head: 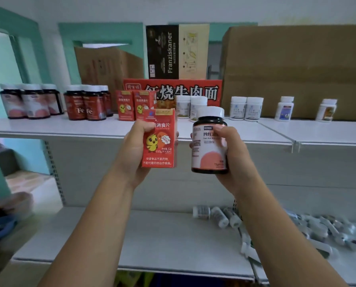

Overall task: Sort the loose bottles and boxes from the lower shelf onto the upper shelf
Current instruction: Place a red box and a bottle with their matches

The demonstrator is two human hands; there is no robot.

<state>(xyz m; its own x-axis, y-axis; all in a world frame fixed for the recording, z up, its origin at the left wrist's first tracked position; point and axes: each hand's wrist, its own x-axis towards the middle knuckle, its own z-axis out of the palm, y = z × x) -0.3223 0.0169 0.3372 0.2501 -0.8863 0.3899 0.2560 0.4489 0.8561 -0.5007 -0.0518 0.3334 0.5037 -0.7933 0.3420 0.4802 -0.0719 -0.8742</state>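
Left hand [134, 148] grips red chick box [159, 141], right hand [233, 160] grips pink-label bottle [206, 150]; I'd shelve each upright beside its like.

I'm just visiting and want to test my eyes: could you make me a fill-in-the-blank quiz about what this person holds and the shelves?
1. The left hand holds a ____ box.
2. The bottle in the right hand has a ____ cap.
3. On the upper shelf stand ____ matching boxes.

Missing words: red; white; two.
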